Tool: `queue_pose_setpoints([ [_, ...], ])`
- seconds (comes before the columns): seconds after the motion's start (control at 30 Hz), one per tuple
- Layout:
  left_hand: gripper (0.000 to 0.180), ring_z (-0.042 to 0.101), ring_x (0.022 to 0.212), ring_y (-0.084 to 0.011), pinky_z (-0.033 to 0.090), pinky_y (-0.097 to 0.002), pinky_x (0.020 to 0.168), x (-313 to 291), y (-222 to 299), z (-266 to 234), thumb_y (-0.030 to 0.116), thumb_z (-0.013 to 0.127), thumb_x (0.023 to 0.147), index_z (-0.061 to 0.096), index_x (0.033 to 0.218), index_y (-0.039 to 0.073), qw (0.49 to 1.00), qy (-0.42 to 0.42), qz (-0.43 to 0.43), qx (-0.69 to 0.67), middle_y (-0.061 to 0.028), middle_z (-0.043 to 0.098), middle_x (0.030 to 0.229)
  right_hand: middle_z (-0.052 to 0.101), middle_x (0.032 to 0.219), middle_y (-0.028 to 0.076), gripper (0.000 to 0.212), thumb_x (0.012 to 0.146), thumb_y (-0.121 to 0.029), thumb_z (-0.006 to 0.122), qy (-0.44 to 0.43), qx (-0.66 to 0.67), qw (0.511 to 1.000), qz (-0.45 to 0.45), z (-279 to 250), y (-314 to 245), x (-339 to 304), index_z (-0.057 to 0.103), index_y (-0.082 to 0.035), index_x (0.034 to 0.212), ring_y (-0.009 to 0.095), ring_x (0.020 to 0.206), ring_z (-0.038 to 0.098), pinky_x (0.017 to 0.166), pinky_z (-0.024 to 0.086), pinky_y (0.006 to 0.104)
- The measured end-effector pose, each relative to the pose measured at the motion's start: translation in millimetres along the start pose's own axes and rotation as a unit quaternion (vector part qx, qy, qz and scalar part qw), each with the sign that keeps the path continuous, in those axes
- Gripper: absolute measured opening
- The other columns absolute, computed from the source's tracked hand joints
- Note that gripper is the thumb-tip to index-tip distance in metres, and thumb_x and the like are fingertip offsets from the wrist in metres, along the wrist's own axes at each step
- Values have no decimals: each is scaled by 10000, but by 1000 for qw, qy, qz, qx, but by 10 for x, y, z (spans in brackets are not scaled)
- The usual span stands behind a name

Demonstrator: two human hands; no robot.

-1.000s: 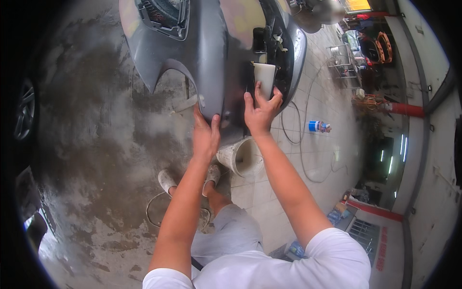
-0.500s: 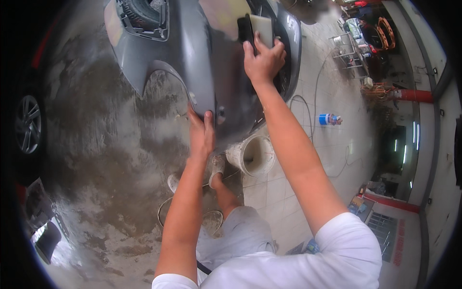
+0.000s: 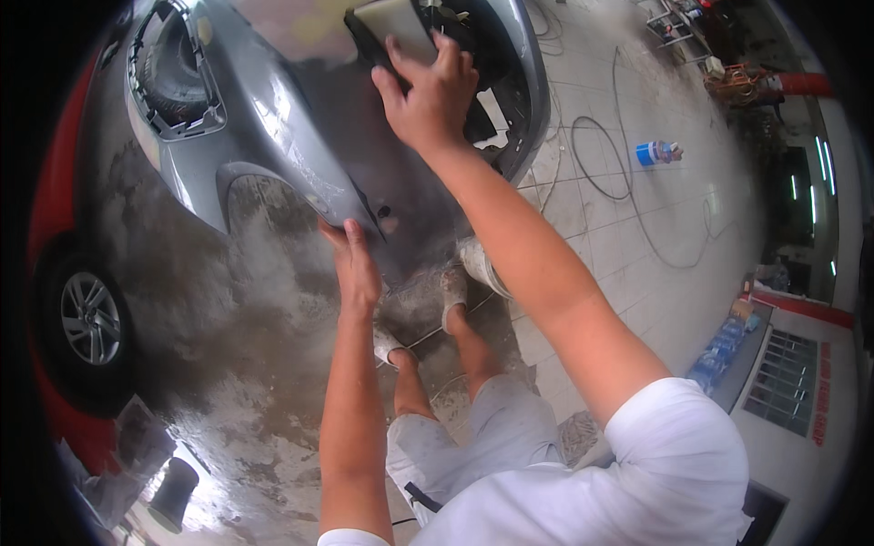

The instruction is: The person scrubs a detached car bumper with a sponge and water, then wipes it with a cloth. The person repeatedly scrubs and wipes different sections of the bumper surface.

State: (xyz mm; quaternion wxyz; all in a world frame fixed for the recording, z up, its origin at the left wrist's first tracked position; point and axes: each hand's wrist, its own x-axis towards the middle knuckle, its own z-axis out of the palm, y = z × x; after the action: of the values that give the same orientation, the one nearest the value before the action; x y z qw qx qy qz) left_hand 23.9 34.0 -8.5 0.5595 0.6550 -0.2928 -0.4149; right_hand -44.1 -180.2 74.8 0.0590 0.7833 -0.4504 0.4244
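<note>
Right hand (image 3: 430, 96) outstretched, left hand (image 3: 356, 267) lower

Fisheye bent edges, corners went black. Glare streaked grey panel (image 3: 314, 114) and lower-left floor (image 3: 218, 464); tube lights (image 3: 813, 205) glowed right.

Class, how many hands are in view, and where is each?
2. The left hand holds the edge of the grey panel; the right hand holds a pale block, near the top. Others could be hidden in the background.

Red lettering (image 3: 821, 393) stands on the pale wall (image 3: 790, 453) at right.
</note>
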Motion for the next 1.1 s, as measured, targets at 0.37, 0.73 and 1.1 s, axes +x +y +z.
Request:
queue_pose_setpoints([
  [0.37,1012,270,1556,-404,230,-467,1274,36,-186,-1,681,354,1073,-75,1639,-41,996,41,-31,72,-319,140,1696,469,1545,247,441,903,-336,748,-44,39,992,109,-207,-253,-155,728,-214,1326,404,1301,509,1036,390,536],
  [0.73,1202,375,1468,-414,323,-460,1224,-19,202,73,545,752,949,-14,1588,-125,978,81,-63,183,-356,247,1607,394,1588,293,524,914,-333,731,-64,71,959,267,-941,171,-2233,648,-240,1423,455,1316,487,1005,397,567],
  [1.1,1256,392,1454,-404,347,-439,1196,108,86,-52,563,804,896,26,1522,-198,977,7,-70,200,-391,276,1567,462,1554,217,460,893,-305,749,-59,68,987,131,-293,-176,122,698,-240,1346,388,1277,526,980,426,545],
])
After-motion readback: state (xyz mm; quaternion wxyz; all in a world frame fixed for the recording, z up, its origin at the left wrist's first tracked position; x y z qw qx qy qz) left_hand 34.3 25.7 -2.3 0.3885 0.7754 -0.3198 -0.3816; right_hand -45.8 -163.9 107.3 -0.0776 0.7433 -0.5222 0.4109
